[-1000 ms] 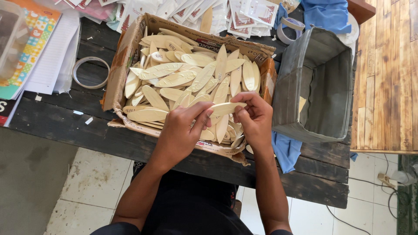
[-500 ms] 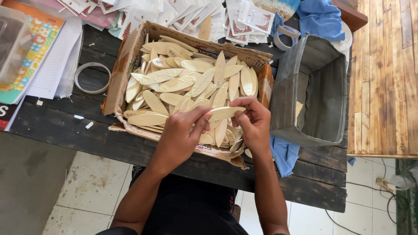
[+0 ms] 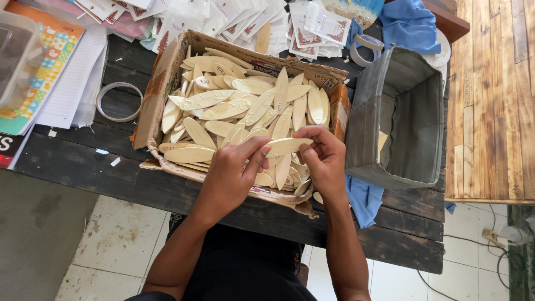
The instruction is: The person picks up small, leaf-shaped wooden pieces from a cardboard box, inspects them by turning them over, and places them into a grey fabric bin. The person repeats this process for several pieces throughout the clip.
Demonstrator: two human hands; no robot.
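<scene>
Little had shifted since before: left hand [image 3: 234, 170] & right hand [image 3: 323, 159] both stayed pinched on one leaf-shaped wooden piece [image 3: 287, 146], held level just above cardboard box [image 3: 161, 83] of similar pieces.

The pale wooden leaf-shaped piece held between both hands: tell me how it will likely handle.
The wooden piece spans straight between the left hand and right hand without sagging, so it is probably stiff. It looks thin and flat, so likely light and unlikely to roll. Its smooth face and tapered tips may make it slippery, perhaps snappable if bent.
</scene>
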